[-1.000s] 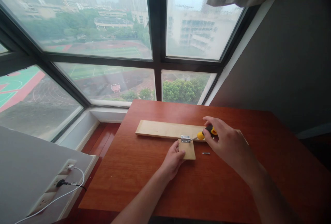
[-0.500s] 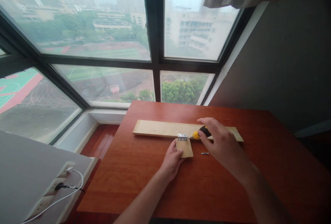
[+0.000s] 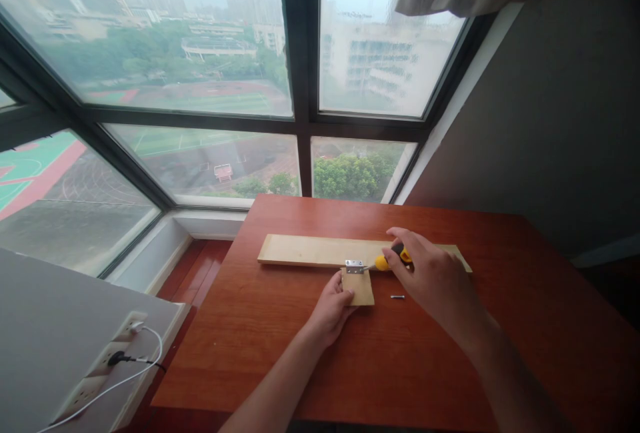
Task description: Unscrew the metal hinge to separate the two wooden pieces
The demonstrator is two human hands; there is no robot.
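Observation:
A long pale wooden board (image 3: 310, 251) lies across the red-brown table (image 3: 350, 359). A small wooden block (image 3: 361, 290) sits against its near edge, joined by a small metal hinge (image 3: 355, 265). My left hand (image 3: 331, 306) rests on the block's left side, fingers pressed against it. My right hand (image 3: 433, 276) is wrapped round the yellow and black handle of a screwdriver (image 3: 393, 260), whose tip points left at the hinge. A loose screw (image 3: 397, 297) lies on the table just right of the block.
Large windows (image 3: 200, 86) rise behind the table, with a grey wall (image 3: 560, 119) to the right. A grey surface at the lower left carries a power strip (image 3: 107, 359) with a white cable plugged in. Wooden floor shows left of the table.
The screwdriver handle has turned slightly in my right hand, which stays at the hinge. My left hand keeps its hold on the block. The view shifted a little.

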